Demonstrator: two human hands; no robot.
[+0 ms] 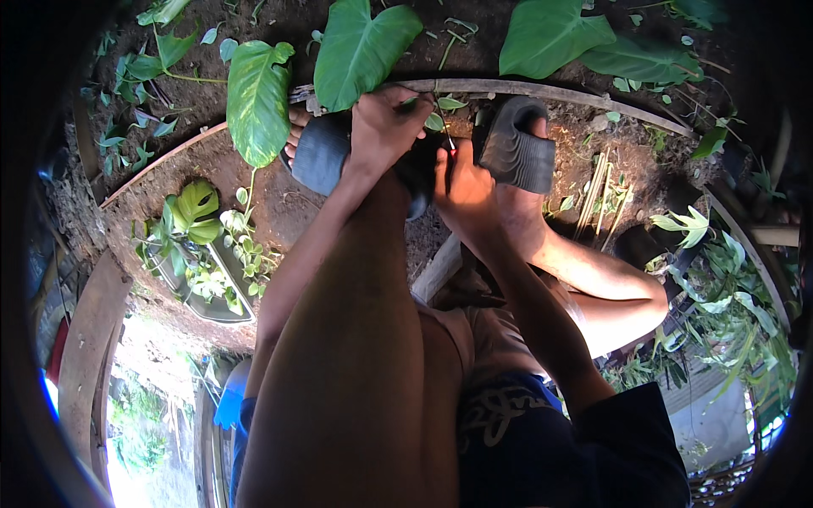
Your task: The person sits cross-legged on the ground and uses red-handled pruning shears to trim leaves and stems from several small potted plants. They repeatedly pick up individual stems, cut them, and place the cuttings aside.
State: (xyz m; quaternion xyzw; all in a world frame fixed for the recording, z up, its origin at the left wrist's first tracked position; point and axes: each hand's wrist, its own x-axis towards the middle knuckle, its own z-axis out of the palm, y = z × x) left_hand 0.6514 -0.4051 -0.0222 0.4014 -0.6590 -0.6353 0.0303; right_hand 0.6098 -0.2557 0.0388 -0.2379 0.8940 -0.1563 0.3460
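Note:
My left hand (387, 124) has its fingers closed on a thin plant cutting (435, 120) with small leaves, near the top middle. Just below and to the right, my right hand (465, 181) is wrapped around a red handle (453, 153), from which a thin metal shaft or blade points up towards the cutting. The tool's exact kind cannot be told. Black rubber slides are on my feet, the ridged right slide (521, 146) beside my right hand and the other slide (321, 152) beside my left wrist.
A curved wooden board (546, 91) edges the soil bed, with large heart-shaped leaves (362, 54) above it. A variegated leaf (257, 101) hangs at the left. A tray (219, 314) of cuttings lies lower left; thin sticks (594, 193) and leafy plants (737, 305) are at the right.

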